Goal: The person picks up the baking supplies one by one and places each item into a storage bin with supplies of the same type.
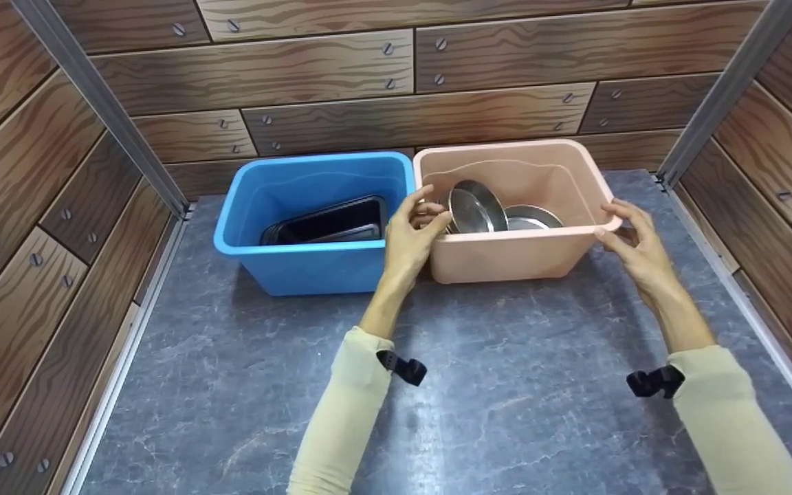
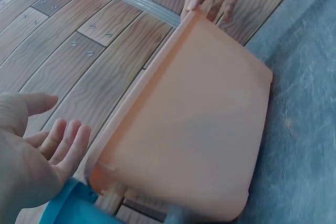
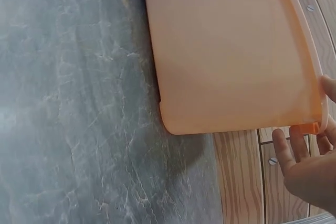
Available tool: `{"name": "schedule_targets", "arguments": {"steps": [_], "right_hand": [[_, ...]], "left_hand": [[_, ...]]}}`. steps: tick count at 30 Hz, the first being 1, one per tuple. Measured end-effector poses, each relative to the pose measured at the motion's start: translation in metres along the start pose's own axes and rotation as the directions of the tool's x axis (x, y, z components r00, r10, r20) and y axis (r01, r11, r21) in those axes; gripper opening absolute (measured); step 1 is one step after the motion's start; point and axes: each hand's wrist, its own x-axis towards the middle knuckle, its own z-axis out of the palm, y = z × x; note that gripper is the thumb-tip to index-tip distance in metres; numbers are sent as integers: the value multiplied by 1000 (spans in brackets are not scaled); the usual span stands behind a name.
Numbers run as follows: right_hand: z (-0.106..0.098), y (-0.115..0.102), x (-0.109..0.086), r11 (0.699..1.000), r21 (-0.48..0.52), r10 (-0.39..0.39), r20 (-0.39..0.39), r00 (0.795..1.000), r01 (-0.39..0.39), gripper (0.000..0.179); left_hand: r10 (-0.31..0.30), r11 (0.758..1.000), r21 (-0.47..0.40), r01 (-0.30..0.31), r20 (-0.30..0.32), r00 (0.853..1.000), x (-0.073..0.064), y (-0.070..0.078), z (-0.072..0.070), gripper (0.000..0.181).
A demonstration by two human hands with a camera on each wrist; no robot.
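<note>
— What are the hands doing right now?

— The left hand (image 1: pixel 411 230) is hovering at the near left corner of the pink tub (image 1: pixel 513 254), fingers loosely spread and holding nothing; the left wrist view is showing a gap between its fingertips and the rim. The right hand (image 1: pixel 633 240) is sitting at the tub's right rim, about 3 o'clock, fingers relaxed and curling lightly by the lip. I cannot tell whether it is pressing or only touching.

— And the tub itself?

— It is standing on the grey counter (image 1: pixel 437 385), between the two hands, its left wall just beside a blue tub (image 1: pixel 310 261) at 9 o'clock. Inside it round metal pans (image 1: pixel 478 206) are leaning against each other; dark trays (image 1: pixel 331 221) are lying in the blue one.

— How would it handle?

— I'm judging it as thin, smooth plastic, slightly flexible, light itself but loaded by the pans, which would likely slide and clatter if it tips. The rolled lip at both short ends is looking like the best place to hold, level and even.
</note>
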Motion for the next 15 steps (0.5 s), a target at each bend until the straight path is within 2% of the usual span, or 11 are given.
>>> {"name": "schedule_targets", "arguments": {"steps": [2, 4, 8, 10, 12, 15], "right_hand": [[2, 1, -2, 995, -96, -28, -1, 1000, 28, 50], [4, -1, -6, 977, -206, -64, 0, 998, 63, 52], [4, -7, -18, 903, -405, -153, -1, 988, 140, 56], [1, -12, -25, 860, -478, -207, -8, 978, 179, 57], [-2, -17, -32, 806, -553, -256, -8, 967, 209, 57], [-6, -27, -42, 694, -682, -304, 10, 953, 229, 58]], "left_hand": [[18, 1000, 24, -19, 14, 1000, -3, 2, -8, 49], [47, 997, 54, -50, 40, 998, -7, 5, -16, 45], [110, 978, 161, -132, 142, 984, -19, 12, -36, 41], [136, 953, 241, -186, 207, 969, -26, 13, -50, 43], [159, 914, 325, -243, 263, 952, -34, 14, -66, 44], [201, 837, 438, -328, 312, 929, -46, 13, -91, 47]]}}
